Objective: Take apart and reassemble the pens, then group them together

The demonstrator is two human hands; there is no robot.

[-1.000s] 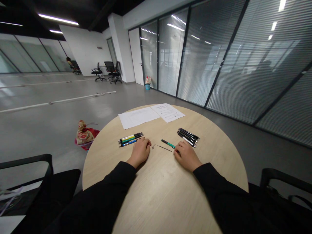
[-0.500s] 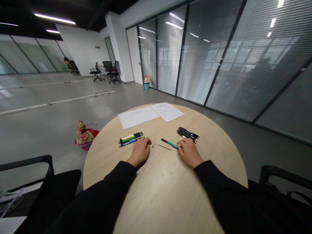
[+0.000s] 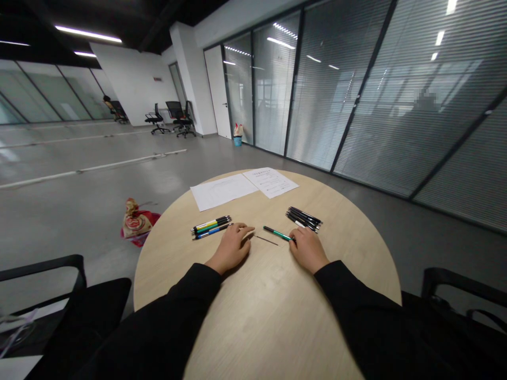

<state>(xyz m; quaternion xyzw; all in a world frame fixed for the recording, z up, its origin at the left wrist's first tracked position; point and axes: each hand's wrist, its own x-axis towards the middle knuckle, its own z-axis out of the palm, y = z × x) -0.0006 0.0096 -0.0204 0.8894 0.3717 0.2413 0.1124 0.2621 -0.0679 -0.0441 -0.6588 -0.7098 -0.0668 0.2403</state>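
1. At far left, a black chair (image 3: 89,306) stands beside the round wooden table (image 3: 253,322); a tan and red bag (image 3: 137,222) sits beyond it on the floor.
2. On the table's left side, yellow and green pens (image 3: 209,224) lie close together, with a blue pen (image 3: 206,234) just nearer the person.
3. A plain-looking sheet (image 3: 223,191) lies flat toward the far edge.
4. The left hand (image 3: 233,247) rests palm down, thumb and forefinger apart; the forefinger reaches toward the thin dark rod (image 3: 266,240).
5. That rod lies flat between the hands, near the green pen (image 3: 276,233).
6. A printed sheet (image 3: 271,182) lies farther back.
7. The right hand (image 3: 308,248) touches the green pen's right end; whether its fingers clamp it, I cannot tell.
8. Just beyond that hand lies a bunch of mostly black pens (image 3: 304,215).
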